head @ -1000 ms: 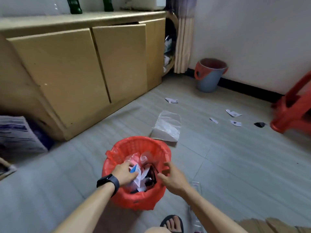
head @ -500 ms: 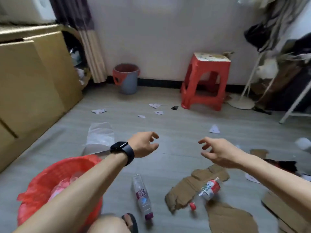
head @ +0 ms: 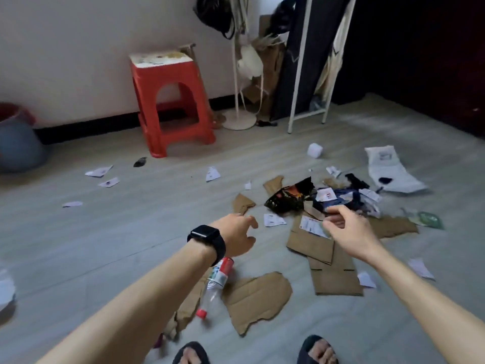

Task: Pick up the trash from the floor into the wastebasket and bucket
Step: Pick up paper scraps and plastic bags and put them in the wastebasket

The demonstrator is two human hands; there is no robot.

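Our left hand (head: 237,236), with a black watch (head: 207,239) on its wrist, reaches out over the floor (head: 118,232), fingers loosely bent and nothing in them. Our right hand (head: 349,232) is out beside it, to the right, fingers likewise relaxed and empty. Its fingertips are above a white label (head: 311,226) that lies on a flat cardboard piece (head: 309,244); we cannot tell whether they touch it.

Just nearer than the left wrist, a clear plastic bottle (head: 216,283) with a red cap lies on its side across a torn cardboard sheet (head: 258,295). Just beyond the right hand the trash is thickest. There we see a black snack wrapper (head: 288,199), a dark blue packet (head: 343,198) to its right, and paper scraps (head: 273,220) around them. Farther right lie a white plastic bag (head: 391,174) and a green wrapper (head: 430,219). More scraps are strewn over the far left of the floor.

The bucket (head: 18,143), blue-grey with a red rim, stands at the far left against the wall, well apart from both hands. A red stool (head: 168,101) stands by the wall to its right. Our sandalled feet (head: 317,349) show at the near edge.
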